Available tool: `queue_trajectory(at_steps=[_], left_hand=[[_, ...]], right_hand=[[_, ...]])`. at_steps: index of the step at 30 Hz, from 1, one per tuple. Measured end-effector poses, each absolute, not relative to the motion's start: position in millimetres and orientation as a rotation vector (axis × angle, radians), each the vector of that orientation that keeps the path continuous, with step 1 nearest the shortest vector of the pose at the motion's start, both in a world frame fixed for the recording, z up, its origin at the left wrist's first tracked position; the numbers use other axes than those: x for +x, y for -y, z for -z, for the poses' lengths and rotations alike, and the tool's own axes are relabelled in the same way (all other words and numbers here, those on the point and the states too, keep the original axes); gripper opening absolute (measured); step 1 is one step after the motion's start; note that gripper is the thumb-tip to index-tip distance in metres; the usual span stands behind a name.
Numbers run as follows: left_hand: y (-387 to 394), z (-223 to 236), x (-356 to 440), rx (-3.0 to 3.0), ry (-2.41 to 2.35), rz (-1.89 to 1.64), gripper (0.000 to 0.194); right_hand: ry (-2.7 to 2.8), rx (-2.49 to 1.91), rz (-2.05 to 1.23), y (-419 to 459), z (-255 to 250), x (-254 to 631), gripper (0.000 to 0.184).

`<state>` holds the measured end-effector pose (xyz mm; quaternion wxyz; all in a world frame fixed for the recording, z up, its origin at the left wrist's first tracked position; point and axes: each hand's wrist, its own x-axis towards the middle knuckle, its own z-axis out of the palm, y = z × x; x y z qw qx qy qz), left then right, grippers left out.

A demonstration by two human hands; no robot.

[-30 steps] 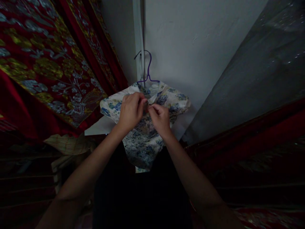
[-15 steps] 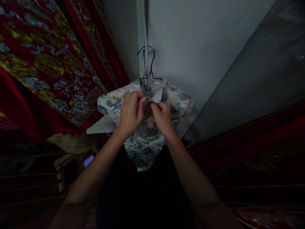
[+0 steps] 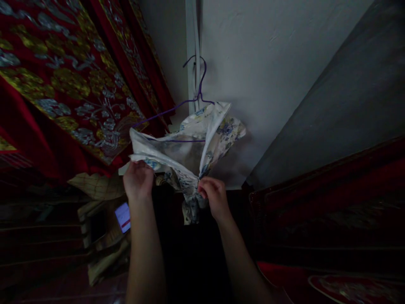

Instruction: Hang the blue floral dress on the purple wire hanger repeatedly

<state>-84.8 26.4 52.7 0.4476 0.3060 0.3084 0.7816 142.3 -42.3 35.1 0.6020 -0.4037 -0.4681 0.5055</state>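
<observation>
you are keeping your right hand (image 3: 214, 195) nearly closed, fingertips pinching the flowered shirt (image 3: 226, 131) at the bottom of its gaping front. your left hand (image 3: 138, 179) is curling its fingers under the shirt's edge, gripping cloth below the hanger's left end. the shirt is hanging askew on the purple hanger (image 3: 200, 89), whose left arm is showing bare. red embroidered cloth (image 3: 79, 80) is draping leftward; a pale wall (image 3: 268, 63) is standing behind.
</observation>
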Motion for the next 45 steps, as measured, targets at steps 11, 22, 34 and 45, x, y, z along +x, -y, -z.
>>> queue_trajectory(at_steps=[11, 22, 34, 45], left_hand=[[26.6, -32.0, 18.2, 0.704, -0.857, -1.813, 0.027], [61.9, -85.7, 14.8, 2.04, -0.897, -1.248, 0.017], [23.7, -22.7, -77.1, 2.104, -1.095, -0.268, 0.053], [2.9, -67.2, -97.5, 2.393, -1.49, -0.319, 0.053]], right_hand=[[1.254, -1.03, -1.273, 48.6, -26.7, 177.4, 0.026], [0.871, -0.631, -1.714, 57.7, -45.5, 151.6, 0.079], [1.877, -0.825, -0.928, -29.8, -111.8, 188.9, 0.053], [1.67, -1.196, -0.432, -116.2, -49.7, 209.9, 0.03]])
